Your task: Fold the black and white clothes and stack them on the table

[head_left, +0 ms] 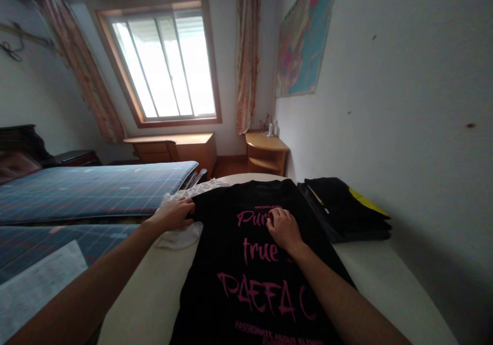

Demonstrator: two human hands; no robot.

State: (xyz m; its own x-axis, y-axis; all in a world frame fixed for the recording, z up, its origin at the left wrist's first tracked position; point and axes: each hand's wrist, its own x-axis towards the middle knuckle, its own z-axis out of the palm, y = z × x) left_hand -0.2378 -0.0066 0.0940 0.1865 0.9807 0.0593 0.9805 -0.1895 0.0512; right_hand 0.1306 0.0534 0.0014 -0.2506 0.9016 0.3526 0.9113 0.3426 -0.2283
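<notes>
Black T-shirt (234,255) fabric is spread beneath curled right fingers (284,217). Its sleeve (208,205) is touched by left fingers (188,206); grips are unclear.

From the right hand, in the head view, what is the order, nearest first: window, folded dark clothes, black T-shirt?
1. Black T-shirt: directly under the right hand.
2. Folded dark clothes: to its right.
3. Window: across the room, ahead and left.

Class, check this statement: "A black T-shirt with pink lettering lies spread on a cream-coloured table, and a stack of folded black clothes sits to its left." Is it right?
Not quite: the head view shows the stack of folded black clothes to the right of the black T-shirt with pink lettering. The shirt does lie spread on the cream-coloured table.
</notes>
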